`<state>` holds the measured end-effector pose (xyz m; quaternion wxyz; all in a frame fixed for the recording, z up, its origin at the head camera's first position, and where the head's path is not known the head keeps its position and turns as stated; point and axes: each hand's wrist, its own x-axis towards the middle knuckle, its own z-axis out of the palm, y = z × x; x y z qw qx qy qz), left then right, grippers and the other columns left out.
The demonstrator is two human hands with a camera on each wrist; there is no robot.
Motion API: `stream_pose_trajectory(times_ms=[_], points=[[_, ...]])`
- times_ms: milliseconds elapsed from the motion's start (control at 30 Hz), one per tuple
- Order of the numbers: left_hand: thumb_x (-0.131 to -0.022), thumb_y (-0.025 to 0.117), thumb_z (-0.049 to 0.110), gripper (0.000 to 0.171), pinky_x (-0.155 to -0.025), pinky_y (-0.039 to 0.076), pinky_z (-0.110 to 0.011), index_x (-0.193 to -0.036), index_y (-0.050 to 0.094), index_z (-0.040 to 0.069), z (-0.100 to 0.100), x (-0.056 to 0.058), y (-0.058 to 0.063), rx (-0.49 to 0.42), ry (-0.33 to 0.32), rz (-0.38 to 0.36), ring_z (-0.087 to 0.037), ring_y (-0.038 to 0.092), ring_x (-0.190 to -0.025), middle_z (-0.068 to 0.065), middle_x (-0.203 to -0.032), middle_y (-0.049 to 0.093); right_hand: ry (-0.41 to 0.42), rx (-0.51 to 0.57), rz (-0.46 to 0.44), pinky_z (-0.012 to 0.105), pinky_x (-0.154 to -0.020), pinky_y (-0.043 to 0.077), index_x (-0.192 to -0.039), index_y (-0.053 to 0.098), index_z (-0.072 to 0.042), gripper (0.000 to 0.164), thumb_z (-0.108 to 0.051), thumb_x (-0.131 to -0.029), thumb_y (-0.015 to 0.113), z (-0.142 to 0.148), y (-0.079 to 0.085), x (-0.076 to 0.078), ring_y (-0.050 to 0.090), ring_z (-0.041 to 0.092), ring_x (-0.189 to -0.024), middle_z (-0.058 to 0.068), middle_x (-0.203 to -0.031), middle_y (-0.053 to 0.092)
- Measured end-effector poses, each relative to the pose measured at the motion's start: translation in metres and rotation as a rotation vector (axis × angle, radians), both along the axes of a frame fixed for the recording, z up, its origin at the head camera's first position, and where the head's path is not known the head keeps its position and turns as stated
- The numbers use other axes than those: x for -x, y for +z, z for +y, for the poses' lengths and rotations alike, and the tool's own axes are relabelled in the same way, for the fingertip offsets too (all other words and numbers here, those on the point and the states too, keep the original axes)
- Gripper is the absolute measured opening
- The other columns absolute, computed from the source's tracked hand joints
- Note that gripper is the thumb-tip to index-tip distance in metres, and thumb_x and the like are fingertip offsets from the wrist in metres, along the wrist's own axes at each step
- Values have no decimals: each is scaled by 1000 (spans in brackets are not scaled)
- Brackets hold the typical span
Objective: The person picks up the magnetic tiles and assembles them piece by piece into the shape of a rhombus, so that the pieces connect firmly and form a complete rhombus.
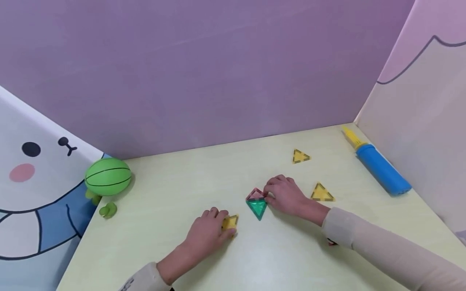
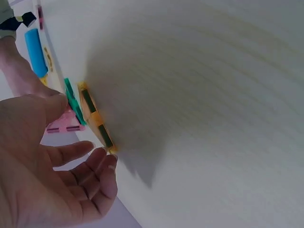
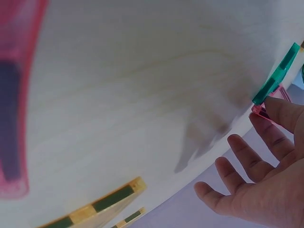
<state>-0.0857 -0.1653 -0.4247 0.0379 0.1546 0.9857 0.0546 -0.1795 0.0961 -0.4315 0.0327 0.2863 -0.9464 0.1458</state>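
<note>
A yellow triangle magnetic tile [image 1: 231, 222] is held between the thumb and fingers of my left hand [image 1: 207, 230]. In the left wrist view this yellow tile [image 2: 97, 116] stands tilted on its edge close to the surface. My right hand [image 1: 285, 195] pinches the right corner of a pink triangle tile [image 1: 256, 193] with thumb and index finger, its other fingers spread. A green triangle tile [image 1: 257, 208] lies edge to edge with the pink one, forming a diamond. The right wrist view shows the green tile [image 3: 278, 73] at the thumb tip.
Two yellow triangle tiles [image 1: 301, 156] [image 1: 322, 192] lie beyond and beside my right hand. Another pink tile [image 3: 14, 118] is mostly hidden under the right sleeve in the head view. A blue pump [image 1: 382, 167] lies at right; a green ball [image 1: 108, 176] and small green toy [image 1: 108, 210] sit left.
</note>
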Motion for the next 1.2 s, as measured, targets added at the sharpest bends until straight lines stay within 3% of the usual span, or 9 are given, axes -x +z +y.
stream_pose_trajectory(times_ms=[133,300,600,733,833,933,1067,1200], points=[[-89,71,51,50,-59,41,-28,-120,64,13,5,1,2,8,12,-29,-16,45,-80,-4,-100,56,4,11,-2,60,-92,48,-95,77,-18,6,-20,-90,74,1,0,0,58,32,-112,6,-113,71],[-90,72,45,43,-61,47,-29,-121,66,16,3,2,1,-8,-20,-39,-18,50,-84,-6,-104,58,7,13,6,60,-92,49,-93,77,-18,5,-20,-89,74,0,0,0,58,32,-111,6,-112,71],[-92,73,21,36,-87,52,-38,-127,67,18,4,5,0,-95,-196,-47,-22,55,-102,-7,-122,61,3,6,7,61,-93,49,-97,77,-17,9,-22,-90,75,-1,-1,2,58,32,-114,6,-112,71],[-90,76,26,45,-92,52,-42,-131,63,15,2,6,0,-101,-146,-24,-23,57,-108,-7,-125,61,2,4,-8,61,-94,48,-98,77,-17,9,-22,-90,74,-1,0,2,58,32,-115,6,-113,71],[-87,78,35,52,-86,53,-40,-131,61,12,0,7,0,-75,-64,-12,-23,56,-103,-7,-118,62,-3,8,-18,60,-94,49,-98,77,-17,10,-23,-90,74,-1,0,3,58,32,-115,6,-113,71],[-86,79,40,54,-78,51,-37,-128,62,11,0,7,-2,-56,-21,-10,-21,54,-97,-5,-110,61,-5,13,-26,60,-93,49,-97,77,-17,9,-23,-90,74,-1,1,3,58,32,-115,6,-113,71],[-87,76,43,55,-74,48,-32,-133,63,15,1,12,-7,-31,-24,-6,-18,52,-94,-3,-110,61,-1,18,-34,60,-94,49,-95,77,-17,7,-21,-89,75,-2,2,3,58,32,-114,6,-113,71],[-90,73,42,52,-70,44,-25,-136,64,20,4,18,-11,-11,-69,18,-15,49,-89,-1,-107,61,6,25,-44,60,-93,49,-92,77,-18,4,-20,-88,75,-5,2,2,58,33,-114,5,-111,71]])
